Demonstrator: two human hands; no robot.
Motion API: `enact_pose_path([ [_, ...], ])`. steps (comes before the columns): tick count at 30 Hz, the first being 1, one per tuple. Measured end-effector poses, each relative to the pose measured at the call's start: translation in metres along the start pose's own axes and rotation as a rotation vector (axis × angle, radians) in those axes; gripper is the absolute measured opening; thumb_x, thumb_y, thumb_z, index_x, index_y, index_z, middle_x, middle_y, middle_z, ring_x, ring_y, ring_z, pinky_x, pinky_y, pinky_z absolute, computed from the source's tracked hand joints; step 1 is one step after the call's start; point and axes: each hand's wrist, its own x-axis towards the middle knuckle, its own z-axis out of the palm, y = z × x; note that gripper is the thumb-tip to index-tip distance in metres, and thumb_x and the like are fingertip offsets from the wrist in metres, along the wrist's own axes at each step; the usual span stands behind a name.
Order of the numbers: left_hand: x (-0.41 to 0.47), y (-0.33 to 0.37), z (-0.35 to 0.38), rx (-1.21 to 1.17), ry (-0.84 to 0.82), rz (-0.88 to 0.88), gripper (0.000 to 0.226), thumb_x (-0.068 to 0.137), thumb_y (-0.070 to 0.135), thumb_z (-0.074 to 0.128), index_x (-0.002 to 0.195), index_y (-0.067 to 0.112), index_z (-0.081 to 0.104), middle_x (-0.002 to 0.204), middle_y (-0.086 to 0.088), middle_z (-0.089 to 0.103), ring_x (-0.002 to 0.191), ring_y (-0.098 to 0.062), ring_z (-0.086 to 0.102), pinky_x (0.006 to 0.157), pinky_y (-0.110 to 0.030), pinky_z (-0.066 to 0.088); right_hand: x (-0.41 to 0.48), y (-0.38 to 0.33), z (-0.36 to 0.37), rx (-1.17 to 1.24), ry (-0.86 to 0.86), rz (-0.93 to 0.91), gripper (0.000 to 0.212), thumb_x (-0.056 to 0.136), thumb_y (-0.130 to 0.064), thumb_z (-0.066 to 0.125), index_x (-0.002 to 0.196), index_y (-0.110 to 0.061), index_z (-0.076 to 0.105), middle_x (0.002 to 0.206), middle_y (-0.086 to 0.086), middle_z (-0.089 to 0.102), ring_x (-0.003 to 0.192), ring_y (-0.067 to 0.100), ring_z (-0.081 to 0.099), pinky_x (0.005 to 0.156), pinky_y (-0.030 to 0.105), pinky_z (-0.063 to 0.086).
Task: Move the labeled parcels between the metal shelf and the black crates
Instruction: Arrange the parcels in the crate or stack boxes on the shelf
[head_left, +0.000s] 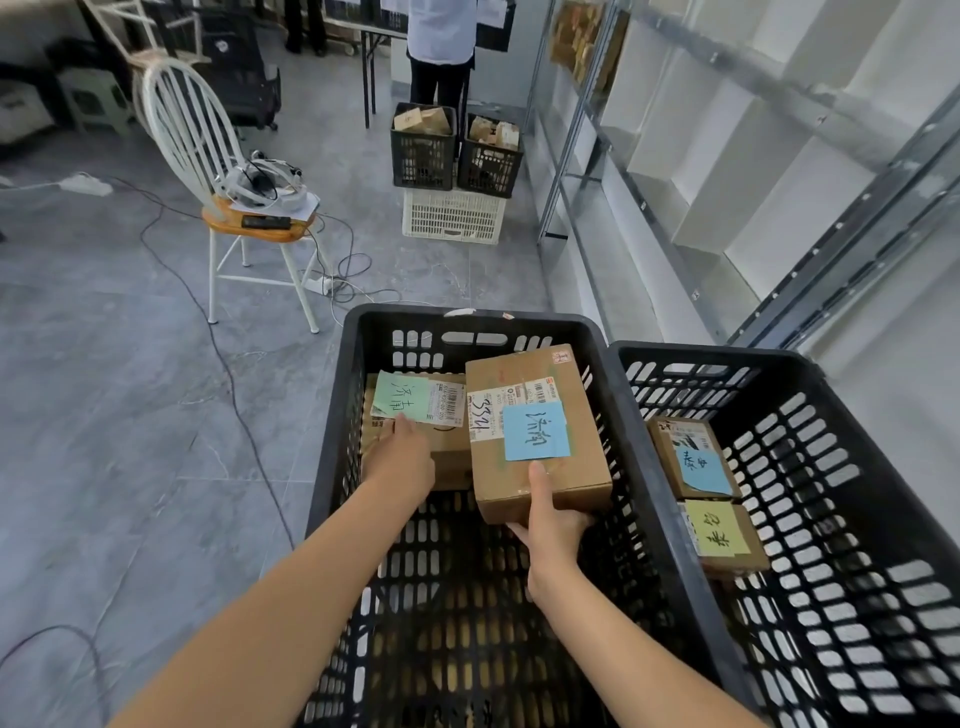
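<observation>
Two black crates stand side by side in front of me. Inside the left crate (332, 447) my right hand (550, 525) grips the near end of a cardboard parcel with a blue label (535, 410), thumb on top, fingers underneath. My left hand (402, 462) rests on a second parcel with a green label (415, 410) at the crate's far left; I cannot tell whether its fingers curl round the box. The right crate (810, 379) holds a parcel with a blue label (693, 457) and one with a yellow label (722, 535). The metal shelf (779, 171) runs along the right, its bays mostly bare.
A white chair (228, 208) with gear and cables stands to the left. Further back, two black crates (457, 156) of boxes sit on a white crate (454, 215). A person (441, 47) stands behind them at a table. Cables trail across the grey floor.
</observation>
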Motion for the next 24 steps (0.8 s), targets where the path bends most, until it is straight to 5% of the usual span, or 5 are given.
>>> enact_pose_path([
  [4, 0.002, 0.01, -0.006, -0.335, 0.091, 0.066, 0.045, 0.102, 0.024, 0.043, 0.146, 0.01, 0.04, 0.144, -0.01, 0.048, 0.122, -0.024, 0.054, 0.099, -0.036, 0.049, 0.004, -0.002, -0.004, 0.009, -0.04, 0.072, 0.068, 0.085, -0.037, 0.076, 0.135, -0.02, 0.032, 0.128, 0.009, 0.057, 0.115, 0.026, 0.061, 0.062, 0.028, 0.061],
  [7, -0.003, 0.03, -0.008, -0.579, 0.171, 0.314, 0.059, 0.101, 0.042, 0.045, 0.153, 0.019, 0.029, 0.157, 0.003, 0.034, 0.143, -0.016, 0.035, 0.108, -0.028, 0.03, 0.009, -0.005, -0.008, 0.028, -0.105, 0.118, 0.065, 0.087, -0.037, 0.075, 0.136, -0.016, 0.038, 0.122, 0.01, 0.063, 0.111, 0.027, 0.065, 0.074, 0.037, 0.061],
  [12, -0.001, 0.055, 0.007, -0.326, -0.044, 0.435, 0.095, 0.092, 0.061, 0.05, 0.157, 0.02, -0.005, 0.164, 0.008, -0.012, 0.15, -0.011, -0.012, 0.121, -0.043, 0.014, 0.022, -0.002, -0.018, 0.067, -0.2, 0.197, 0.048, 0.09, -0.036, 0.072, 0.128, -0.019, 0.047, 0.109, 0.008, 0.066, 0.098, 0.026, 0.066, 0.096, 0.051, 0.055],
  [21, 0.017, 0.052, 0.015, 0.002, 0.037, 0.465, 0.097, 0.092, 0.07, 0.036, 0.157, 0.01, -0.004, 0.166, -0.004, -0.006, 0.152, -0.016, -0.008, 0.114, -0.03, -0.01, 0.031, 0.007, -0.014, 0.039, -0.187, 0.166, 0.064, 0.087, -0.039, 0.074, 0.142, -0.016, 0.048, 0.117, 0.006, 0.067, 0.098, 0.022, 0.069, 0.069, 0.034, 0.062],
  [24, 0.021, 0.053, 0.014, 0.063, -0.01, 0.469, 0.099, 0.092, 0.071, 0.036, 0.157, 0.009, -0.004, 0.166, -0.006, -0.004, 0.152, -0.018, -0.004, 0.116, -0.032, -0.007, 0.034, 0.006, -0.015, -0.031, -0.211, 0.178, 0.067, 0.09, -0.045, 0.069, 0.146, -0.018, 0.043, 0.128, 0.01, 0.065, 0.099, 0.023, 0.069, 0.073, 0.034, 0.062],
])
